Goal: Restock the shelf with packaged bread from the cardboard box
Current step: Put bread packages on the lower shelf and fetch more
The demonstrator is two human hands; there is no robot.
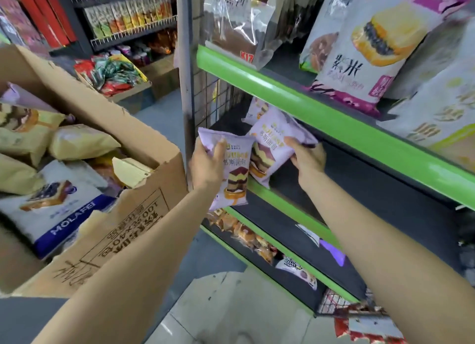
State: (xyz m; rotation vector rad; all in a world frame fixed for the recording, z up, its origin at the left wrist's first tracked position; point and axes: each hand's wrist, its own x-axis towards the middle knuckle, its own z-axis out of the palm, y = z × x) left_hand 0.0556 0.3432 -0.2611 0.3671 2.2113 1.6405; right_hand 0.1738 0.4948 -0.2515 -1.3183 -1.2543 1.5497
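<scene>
My left hand [207,161] grips a purple bread packet [232,179] by its top, just in front of the shelf's left end. My right hand [308,157] holds a second purple bread packet [270,148] and has it leaning on the dark middle shelf [359,189]. A third purple packet [257,108] stands behind it, deeper on the same shelf. The open cardboard box [144,210] at my left holds several bread packets, yellow, purple and one white-and-blue [59,207].
Green-edged shelves [321,112] rise on my right. Large bread bags [372,48] fill the top shelf, and small pastries [246,233] lie on the lower one. A grey upright post [186,86] marks the shelf's left end. Snack racks [128,17] stand across the aisle.
</scene>
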